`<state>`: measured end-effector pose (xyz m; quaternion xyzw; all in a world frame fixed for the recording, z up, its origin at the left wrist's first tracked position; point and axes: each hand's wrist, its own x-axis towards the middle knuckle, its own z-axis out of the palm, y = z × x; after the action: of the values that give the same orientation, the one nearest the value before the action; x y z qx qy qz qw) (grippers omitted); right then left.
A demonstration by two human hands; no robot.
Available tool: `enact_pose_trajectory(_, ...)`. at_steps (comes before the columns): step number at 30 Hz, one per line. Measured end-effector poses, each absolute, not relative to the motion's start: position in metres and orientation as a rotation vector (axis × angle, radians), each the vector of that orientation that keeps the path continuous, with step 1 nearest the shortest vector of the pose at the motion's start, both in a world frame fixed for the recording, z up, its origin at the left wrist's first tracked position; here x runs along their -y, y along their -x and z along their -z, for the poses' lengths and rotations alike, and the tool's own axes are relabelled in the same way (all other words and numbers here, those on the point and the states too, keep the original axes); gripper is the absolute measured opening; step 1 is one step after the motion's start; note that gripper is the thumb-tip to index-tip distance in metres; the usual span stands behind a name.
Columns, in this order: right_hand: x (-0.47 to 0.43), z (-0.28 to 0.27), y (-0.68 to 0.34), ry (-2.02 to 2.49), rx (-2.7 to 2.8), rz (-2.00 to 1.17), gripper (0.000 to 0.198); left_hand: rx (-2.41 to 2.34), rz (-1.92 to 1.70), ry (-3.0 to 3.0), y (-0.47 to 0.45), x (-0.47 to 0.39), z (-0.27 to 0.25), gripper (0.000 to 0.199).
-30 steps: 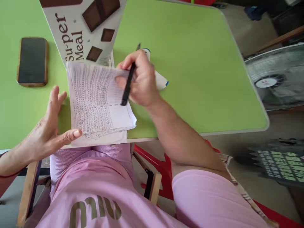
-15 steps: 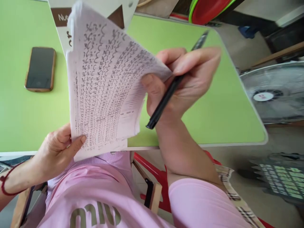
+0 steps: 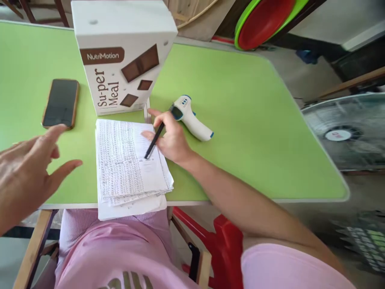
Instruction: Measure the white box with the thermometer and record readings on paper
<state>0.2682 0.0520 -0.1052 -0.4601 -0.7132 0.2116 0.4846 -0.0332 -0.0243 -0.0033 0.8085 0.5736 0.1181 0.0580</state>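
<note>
A stack of handwritten paper sheets lies flat on the green table, its lower edge sticking out past the table's near edge. My right hand rests over the stack's upper right part and holds a black pen between its fingers. Just beyond that hand lies a white and blue infrared thermometer. My left hand hovers at the left with fingers apart and nothing in them. Its index finger is close to the lower edge of a smartphone in a brown case; whether they touch I cannot tell.
A white NutriMotion box stands behind the papers on the green table. To the right is a fan. Red and green basins sit past the far edge. A red plastic stool is below the near edge.
The papers, held up by both hands before, now lie on the table. My left hand has let go and moved left towards the phone. My right hand keeps the pen. The thermometer has come into view.
</note>
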Motion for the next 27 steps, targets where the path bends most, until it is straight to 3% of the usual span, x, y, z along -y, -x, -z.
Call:
enact_pose_trajectory(3, -0.054, 0.095, -0.268, 1.009, 1.557, -0.514, 0.024, -1.265, -0.287, -2.863, 0.001, 0.007, 0.006, 0.052)
enact_pose_trajectory(5, -0.053, 0.084, -0.267, 0.969, 1.521, -0.557, 0.031, -1.024, -0.222, -2.918, -0.030, -0.003, 0.014, 0.048)
enact_pose_trajectory(9, -0.052, 0.086, -0.264, 1.048, 1.490, -0.574, 0.052, -0.828, -0.262, -2.937, -0.072, -0.019, 0.044, 0.089)
enact_pose_trajectory(14, -0.055, 0.102, -0.259, 1.131, 1.379, -0.657, 0.040, -0.812, -0.183, -2.814, -0.067, -0.026, 0.076, 0.134)
enact_pose_trajectory(19, -0.053, 0.099, -0.254, 1.191, 1.353, -0.774, 0.014, -0.822, -0.080, -2.761, -0.062, -0.023, 0.073, 0.129)
enact_pose_trajectory(27, -0.049, 0.100, -0.253, 1.227, 1.365, -0.784, 0.005, -0.925, -0.041, -2.876, -0.067, -0.008, 0.064, 0.121)
